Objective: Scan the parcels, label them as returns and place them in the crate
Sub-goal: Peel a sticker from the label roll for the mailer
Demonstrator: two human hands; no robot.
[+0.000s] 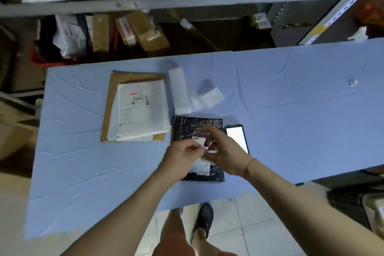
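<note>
A black bubble-wrap parcel [188,129] lies on the blue table [291,110] in front of me. Its white shipping label [200,167] shows partly under my hands. My left hand [182,157] and my right hand [224,153] meet above the parcel, both pinching a small white sticker label [204,145]. A phone [238,137] with a lit screen lies just right of the parcel, partly behind my right hand. To the left, a white mailer [141,114] with a barcode label rests on a brown envelope [128,78]. No crate can be made out for certain.
Strips of white label backing paper [180,91] lie behind the black parcel. Shelves [187,2] packed with boxes and bags stand beyond the table. A dark bin [351,201] sits on the floor at the right. My foot [204,218] stands at the table's near edge.
</note>
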